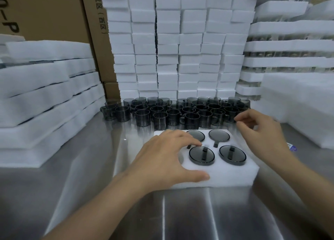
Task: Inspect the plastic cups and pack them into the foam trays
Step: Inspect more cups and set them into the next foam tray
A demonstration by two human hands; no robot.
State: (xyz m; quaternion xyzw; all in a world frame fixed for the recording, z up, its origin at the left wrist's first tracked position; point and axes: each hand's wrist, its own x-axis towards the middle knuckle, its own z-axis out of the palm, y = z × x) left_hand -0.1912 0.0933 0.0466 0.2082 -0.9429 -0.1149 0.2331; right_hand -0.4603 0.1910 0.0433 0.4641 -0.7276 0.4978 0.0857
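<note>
A white foam tray [233, 173] lies on the steel table in front of me. Several dark smoky plastic cups sit upside down in its round pockets, among them one at the near middle [201, 155] and one at the near right [232, 155]. My left hand [162, 156] rests spread on the tray's left part, fingers straight, thumb along the front edge. My right hand [260, 129] hovers above the tray's right side with loosely curled fingers holding nothing. Beyond the tray stands a crowd of loose upright cups [173, 111].
Stacks of white foam trays rise at the left [45, 95], the back [180, 41] and the right [298, 104]. Cardboard boxes [63, 14] stand at the back left. A small blue-and-white item [292, 147] lies by my right wrist.
</note>
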